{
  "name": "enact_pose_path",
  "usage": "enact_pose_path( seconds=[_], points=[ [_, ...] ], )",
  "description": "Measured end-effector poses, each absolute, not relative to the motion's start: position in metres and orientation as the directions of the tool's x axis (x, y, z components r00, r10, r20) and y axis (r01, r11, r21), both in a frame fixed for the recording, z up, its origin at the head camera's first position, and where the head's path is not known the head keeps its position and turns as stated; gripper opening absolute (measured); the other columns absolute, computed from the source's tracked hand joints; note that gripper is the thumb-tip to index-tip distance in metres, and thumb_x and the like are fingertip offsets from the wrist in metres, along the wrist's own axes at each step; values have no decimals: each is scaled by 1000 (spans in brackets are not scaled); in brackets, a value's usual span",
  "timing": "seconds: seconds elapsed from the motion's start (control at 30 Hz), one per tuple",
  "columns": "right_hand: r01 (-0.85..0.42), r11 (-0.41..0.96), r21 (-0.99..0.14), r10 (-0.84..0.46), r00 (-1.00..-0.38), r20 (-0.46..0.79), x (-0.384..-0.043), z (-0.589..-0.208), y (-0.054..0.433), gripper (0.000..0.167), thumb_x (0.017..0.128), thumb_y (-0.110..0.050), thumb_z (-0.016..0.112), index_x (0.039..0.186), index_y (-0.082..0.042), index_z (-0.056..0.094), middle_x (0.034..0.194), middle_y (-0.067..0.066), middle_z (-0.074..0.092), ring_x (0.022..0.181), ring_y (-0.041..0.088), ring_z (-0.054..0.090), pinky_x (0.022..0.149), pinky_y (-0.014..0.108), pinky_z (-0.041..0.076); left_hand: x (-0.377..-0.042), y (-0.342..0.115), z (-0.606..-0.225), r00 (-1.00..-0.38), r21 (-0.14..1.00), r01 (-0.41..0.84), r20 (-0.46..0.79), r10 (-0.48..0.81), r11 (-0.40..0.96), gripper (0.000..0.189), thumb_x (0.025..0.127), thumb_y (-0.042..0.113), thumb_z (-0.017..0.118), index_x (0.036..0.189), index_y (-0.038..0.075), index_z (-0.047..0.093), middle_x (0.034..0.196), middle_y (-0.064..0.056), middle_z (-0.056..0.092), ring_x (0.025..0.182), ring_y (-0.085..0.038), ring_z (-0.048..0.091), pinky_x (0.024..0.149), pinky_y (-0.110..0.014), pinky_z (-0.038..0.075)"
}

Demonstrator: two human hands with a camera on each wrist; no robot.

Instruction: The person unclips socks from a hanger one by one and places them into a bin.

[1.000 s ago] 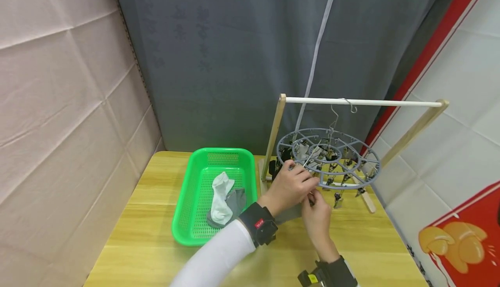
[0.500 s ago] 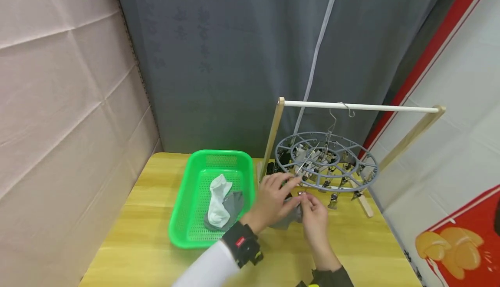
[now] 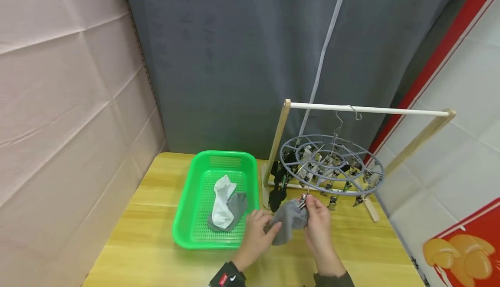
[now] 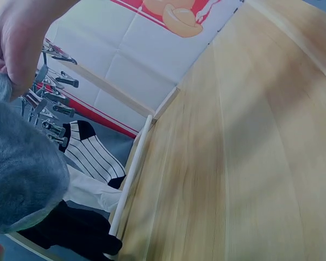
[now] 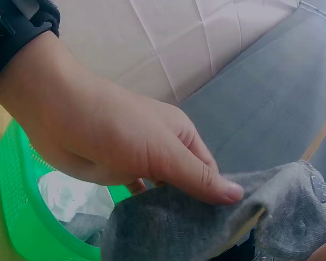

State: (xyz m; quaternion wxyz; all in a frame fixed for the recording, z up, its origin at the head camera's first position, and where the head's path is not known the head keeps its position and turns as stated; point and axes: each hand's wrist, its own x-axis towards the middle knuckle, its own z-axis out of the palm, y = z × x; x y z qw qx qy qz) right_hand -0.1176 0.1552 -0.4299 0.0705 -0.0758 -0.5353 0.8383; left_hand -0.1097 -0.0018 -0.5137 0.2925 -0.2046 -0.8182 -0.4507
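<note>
A gray sock (image 3: 289,221) hangs below the round clip hanger (image 3: 332,190), its upper edge at a metal clip (image 3: 302,201). My right hand (image 3: 319,224) pinches the sock's edge right beside that clip; in the left wrist view the same right hand (image 4: 24,43) shows above the sock (image 4: 22,163). On the sock's left side is my left hand (image 3: 255,237). The right wrist view shows that left hand (image 5: 125,130) with its thumb on the near face of the sock (image 5: 168,223) and a finger behind its edge.
A green basket (image 3: 178,222) at left holds a white sock (image 3: 222,202) and a gray one (image 3: 238,204). Behind the hands, the hanger hangs from a white-barred wooden rack (image 3: 367,110). Black socks (image 3: 278,191) and a striped sock (image 4: 95,152) hang from it among several clips.
My left hand has come down and left from the hanger rim to the sock's side. My right hand stays near the clip. The gray sock, mostly hidden before, now shows between the hands.
</note>
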Motion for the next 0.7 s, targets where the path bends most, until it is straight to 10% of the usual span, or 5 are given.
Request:
enact_pose_path(
  seconds=[0.43, 0.7],
  points=[
    [-80, -432, -898, 185, -983, -2, -120, -429, 152, 16, 98, -22, 53, 87, -12, 59, 79, -5, 71, 74, 5, 67, 69, 19, 55, -102, 0, -511, -779, 713, 585, 626, 25, 387, 4, 93, 10, 60, 90, 10, 64, 78, -1, 70, 70, -3, 62, 65, -14, 48],
    [-79, -398, -914, 148, -989, 21, -119, -428, 150, 18, 99, -20, 51, 85, -13, 59, 79, -6, 72, 73, 4, 66, 66, 18, 54, -108, 1, -491, -874, 811, 486, 453, 176, 325, 37, 96, 40, 57, 123, 14, 60, 105, -3, 72, 87, -8, 67, 68, -18, 51]
  ],
)
